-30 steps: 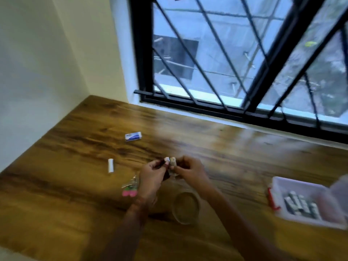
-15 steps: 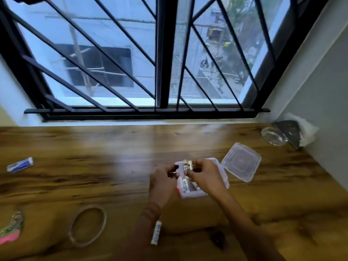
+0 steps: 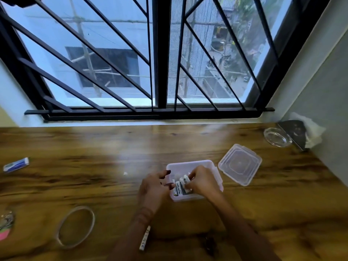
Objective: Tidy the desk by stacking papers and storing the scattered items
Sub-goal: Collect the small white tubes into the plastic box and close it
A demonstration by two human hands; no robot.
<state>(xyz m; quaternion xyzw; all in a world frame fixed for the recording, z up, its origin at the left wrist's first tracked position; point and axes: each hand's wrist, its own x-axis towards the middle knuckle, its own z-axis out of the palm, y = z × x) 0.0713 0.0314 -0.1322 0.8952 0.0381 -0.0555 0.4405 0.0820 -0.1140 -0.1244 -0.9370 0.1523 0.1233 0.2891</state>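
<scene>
A small clear plastic box (image 3: pixel 190 164) stands on the wooden desk with several white batteries (image 3: pixel 178 188) lying in it. My right hand (image 3: pixel 202 180) reaches into the box, fingers pinched on a battery (image 3: pixel 186 179) at its right side. My left hand (image 3: pixel 153 189) rests at the box's left edge, fingers spread, one fingertip touching a battery. The box's clear lid (image 3: pixel 240 163) lies upside down to the right.
A clear tape ring (image 3: pixel 76 227) lies at the front left, a white stick (image 3: pixel 145 238) beside my left forearm, a blue-white eraser (image 3: pixel 16 164) at far left, keys with a pink tag (image 3: pixel 5 226) at the left edge. A glass dish (image 3: pixel 276 137) and a dark holder (image 3: pixel 293 131) stand at the back right.
The view swung right from the left part of the desk to the box. My hands carried the batteries over and lowered them from above the box into it.
</scene>
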